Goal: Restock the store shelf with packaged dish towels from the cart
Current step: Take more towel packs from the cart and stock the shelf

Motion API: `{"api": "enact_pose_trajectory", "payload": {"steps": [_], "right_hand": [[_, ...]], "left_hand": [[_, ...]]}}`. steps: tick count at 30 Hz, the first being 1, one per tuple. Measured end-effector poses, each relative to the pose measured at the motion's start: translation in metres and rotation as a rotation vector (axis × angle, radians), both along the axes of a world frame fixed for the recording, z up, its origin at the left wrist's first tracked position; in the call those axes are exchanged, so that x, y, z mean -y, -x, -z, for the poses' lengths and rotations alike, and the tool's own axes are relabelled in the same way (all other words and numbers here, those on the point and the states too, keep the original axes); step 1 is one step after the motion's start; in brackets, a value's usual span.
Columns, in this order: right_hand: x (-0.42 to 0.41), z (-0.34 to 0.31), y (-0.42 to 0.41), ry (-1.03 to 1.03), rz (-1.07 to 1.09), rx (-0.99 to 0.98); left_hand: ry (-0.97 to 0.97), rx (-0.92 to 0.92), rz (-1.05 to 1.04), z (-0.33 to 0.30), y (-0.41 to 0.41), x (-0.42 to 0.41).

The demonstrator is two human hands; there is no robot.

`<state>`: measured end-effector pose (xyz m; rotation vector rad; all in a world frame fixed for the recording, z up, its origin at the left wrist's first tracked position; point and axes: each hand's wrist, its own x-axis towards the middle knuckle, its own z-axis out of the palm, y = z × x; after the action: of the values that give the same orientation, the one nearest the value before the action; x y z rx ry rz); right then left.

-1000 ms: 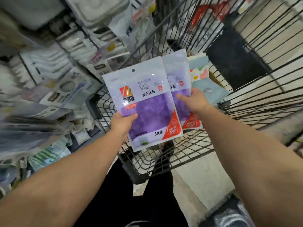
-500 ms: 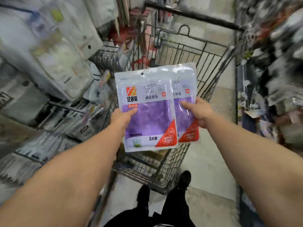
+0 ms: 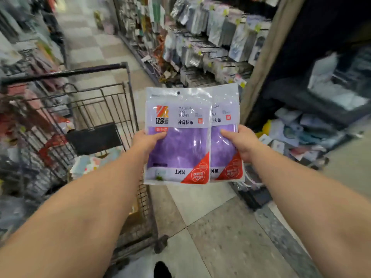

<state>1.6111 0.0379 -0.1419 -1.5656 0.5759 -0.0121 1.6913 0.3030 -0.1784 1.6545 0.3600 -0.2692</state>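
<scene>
Both arms are stretched forward; front towel pack (image 3: 177,145) is pinched by left hand (image 3: 147,143), rear pack (image 3: 225,145) by right hand (image 3: 242,143), held upright over aisle floor. Compared with earlier, cart (image 3: 112,109) is now seen at left and shelves (image 3: 210,43) ahead.

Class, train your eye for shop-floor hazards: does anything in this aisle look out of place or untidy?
Yes. Loose packets lie heaped on the floor at the foot of the dark shelf unit on the right, off any hook. The two towel packs, front and rear, look intact.
</scene>
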Motion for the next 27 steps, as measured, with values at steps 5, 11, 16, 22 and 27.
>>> {"api": "enact_pose_trajectory", "payload": {"steps": [5,11,16,22,27], "right_hand": [[0.119,-0.018,0.126,0.041,0.230,0.049],[0.226,-0.043,0.282,-0.002,0.462,0.073],[0.289,-0.063,0.389,0.007,0.640,0.109],[0.344,-0.072,0.459,0.031,0.771,0.178],[0.381,-0.071,0.476,0.049,0.845,0.218]], "left_hand": [[0.060,0.052,0.224,-0.015,0.065,0.142],[0.072,0.118,0.410,-0.039,0.170,0.287],[0.096,0.181,0.562,-0.061,0.247,0.384],[0.099,0.244,0.645,-0.082,0.295,0.466],[0.092,0.238,0.653,-0.086,0.305,0.518]]}}
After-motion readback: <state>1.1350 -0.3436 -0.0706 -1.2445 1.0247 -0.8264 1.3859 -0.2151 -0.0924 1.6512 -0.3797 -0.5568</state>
